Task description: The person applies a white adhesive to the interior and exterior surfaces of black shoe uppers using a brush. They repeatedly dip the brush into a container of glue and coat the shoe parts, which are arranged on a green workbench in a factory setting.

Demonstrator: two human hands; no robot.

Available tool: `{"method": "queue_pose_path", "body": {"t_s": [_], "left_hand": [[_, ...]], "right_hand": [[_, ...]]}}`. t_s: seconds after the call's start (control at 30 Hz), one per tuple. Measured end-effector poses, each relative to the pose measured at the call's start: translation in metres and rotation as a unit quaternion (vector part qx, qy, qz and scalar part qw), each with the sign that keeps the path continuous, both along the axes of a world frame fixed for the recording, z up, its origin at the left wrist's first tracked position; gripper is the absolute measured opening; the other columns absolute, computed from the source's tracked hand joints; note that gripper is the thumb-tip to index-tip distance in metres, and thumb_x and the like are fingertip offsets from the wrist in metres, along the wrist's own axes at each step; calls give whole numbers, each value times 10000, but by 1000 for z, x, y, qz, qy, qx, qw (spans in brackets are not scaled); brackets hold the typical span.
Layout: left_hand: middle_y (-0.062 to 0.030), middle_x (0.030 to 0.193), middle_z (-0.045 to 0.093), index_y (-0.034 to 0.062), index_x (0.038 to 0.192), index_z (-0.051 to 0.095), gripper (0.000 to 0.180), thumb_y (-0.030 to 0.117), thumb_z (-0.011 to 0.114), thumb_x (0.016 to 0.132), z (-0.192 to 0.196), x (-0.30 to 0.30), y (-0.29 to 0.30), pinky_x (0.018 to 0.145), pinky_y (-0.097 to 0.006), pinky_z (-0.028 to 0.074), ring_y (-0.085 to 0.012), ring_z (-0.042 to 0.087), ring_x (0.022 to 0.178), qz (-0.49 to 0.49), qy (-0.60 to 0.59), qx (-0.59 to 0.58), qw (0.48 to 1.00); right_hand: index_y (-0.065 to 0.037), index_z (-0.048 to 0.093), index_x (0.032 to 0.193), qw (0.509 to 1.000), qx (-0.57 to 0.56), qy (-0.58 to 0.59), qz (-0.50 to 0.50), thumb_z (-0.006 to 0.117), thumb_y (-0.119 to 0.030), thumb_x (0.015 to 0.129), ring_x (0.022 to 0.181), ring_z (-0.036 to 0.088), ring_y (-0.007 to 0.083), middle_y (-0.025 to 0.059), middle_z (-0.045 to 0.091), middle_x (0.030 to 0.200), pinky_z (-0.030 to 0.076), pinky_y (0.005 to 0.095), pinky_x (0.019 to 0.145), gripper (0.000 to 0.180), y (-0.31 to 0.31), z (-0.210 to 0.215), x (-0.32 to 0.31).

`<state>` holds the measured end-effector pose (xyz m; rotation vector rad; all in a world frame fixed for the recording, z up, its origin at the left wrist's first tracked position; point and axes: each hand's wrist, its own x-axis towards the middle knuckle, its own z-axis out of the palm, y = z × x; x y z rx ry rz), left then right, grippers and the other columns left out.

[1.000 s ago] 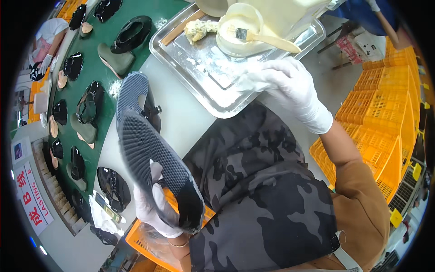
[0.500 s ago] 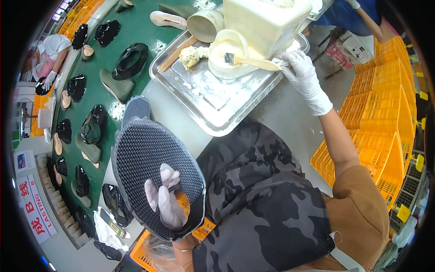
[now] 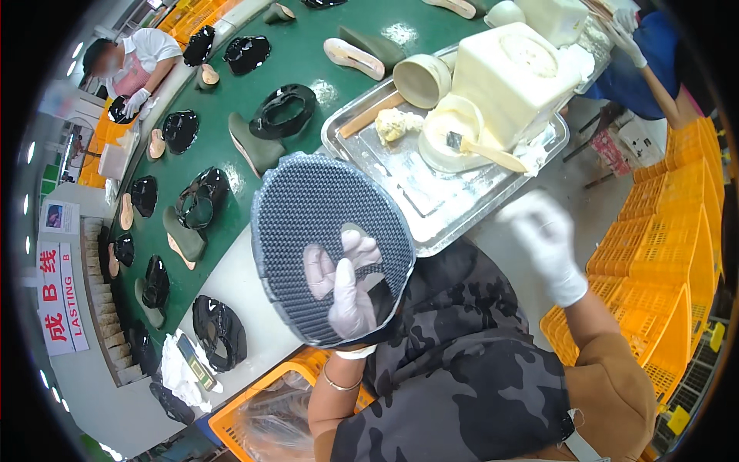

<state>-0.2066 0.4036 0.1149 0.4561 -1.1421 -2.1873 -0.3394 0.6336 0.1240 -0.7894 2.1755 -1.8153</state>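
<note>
In my gloved left hand [image 3: 350, 304], a shoe upper [image 3: 296, 208] is held with its dark grey mesh lining facing up. Those fingers are bent against the lining, partly hidden by the upper. My gloved right hand [image 3: 546, 239] is in the air to the right of the metal tray [image 3: 419, 194], blurred by motion, so its fingers are unclear. Nearest to it is a brush [image 3: 499, 157] with a pale handle, resting across a cream cup [image 3: 437, 138] of whitish paste. A large cream container [image 3: 489, 85] stands behind that cup.
Several glossy black uppers [image 3: 285, 112] and green shoe lasts [image 3: 252, 146] lie on the green table [image 3: 339, 15]. A wooden stick [image 3: 371, 117] and a paste-caked lump [image 3: 394, 125] sit on the tray. Orange crates [image 3: 639, 285] stack at right. Another person [image 3: 150, 58] works at far left.
My right hand has left the brush handle and come back toward me; the brush stays on the cup. The upper is now tilted with more lining facing up. The whole view has shifted.
</note>
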Motion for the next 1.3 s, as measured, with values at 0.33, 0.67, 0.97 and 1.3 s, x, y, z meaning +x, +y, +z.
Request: {"method": "queue_pose_path", "body": {"t_s": [0.33, 0.67, 0.97, 1.3], "left_hand": [[-129, 1193, 434, 56, 1268, 273, 433, 45, 506, 903, -24, -15, 5, 883, -347, 453, -207, 506, 1054, -50, -7, -104, 993], [-237, 1177, 469, -46, 1290, 397, 597, 17, 645, 750, -43, -45, -29, 934, -434, 366, -424, 437, 1108, 20, -34, -621, 783], [-260, 1288, 417, -60, 1285, 380, 530, 48, 569, 802, -62, -83, -50, 1032, -423, 307, -407, 397, 1211, 21, -105, -576, 810], [-251, 1293, 410, -36, 1226, 458, 470, 3, 581, 774, -56, -84, -53, 1003, -406, 350, -388, 435, 1187, -26, -107, -512, 852]], "right_hand": [[-73, 471, 1236, 647, -310, -637, 282, 554, -429, 889, 661, 532, 70, 40, 609, 1028, 444, 188, 564, 505, -86, -18, 61], [-60, 524, 1043, 883, -247, -373, 144, 501, -316, 943, 596, 577, 83, 24, 610, 817, 462, 200, 510, 276, -102, 41, -48], [-41, 599, 1008, 969, 194, 149, -43, 643, -307, 828, 594, 578, 101, 13, 616, 727, 474, 235, 540, 324, -202, 82, -234], [-51, 672, 977, 784, 541, 290, -95, 566, -117, 763, 937, 627, 341, 196, 642, 1006, 506, 411, 816, 247, -267, 16, -319]]}}
